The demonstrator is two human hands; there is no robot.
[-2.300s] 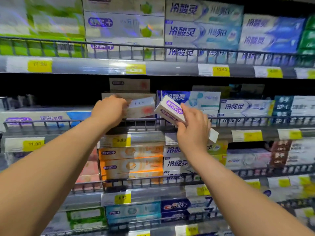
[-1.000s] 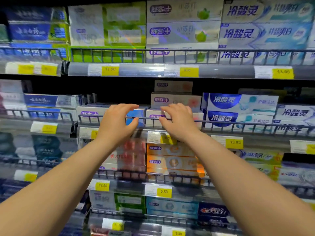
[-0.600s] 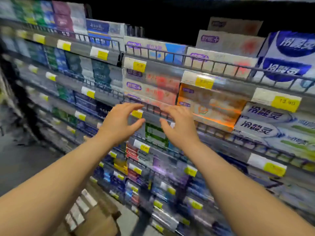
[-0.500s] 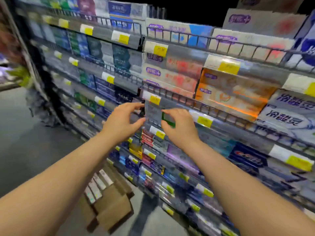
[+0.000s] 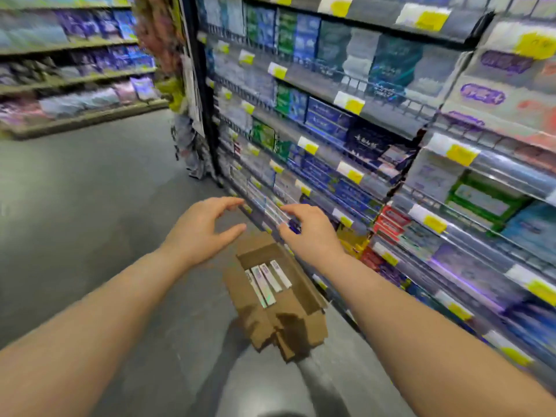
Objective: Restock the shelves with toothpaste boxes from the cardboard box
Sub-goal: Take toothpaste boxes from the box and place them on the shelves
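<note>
Stocked shelves run along my right, open cardboard box on grey floor at their foot, my left hand and right hand above it, fingers spread, holding nothing, a few toothpaste boxes lying side by side inside it

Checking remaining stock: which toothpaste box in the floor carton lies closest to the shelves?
The rightmost toothpaste box, next to the cardboard box's shelf-side wall; the others lie to its left, farther from the shelves.
</note>
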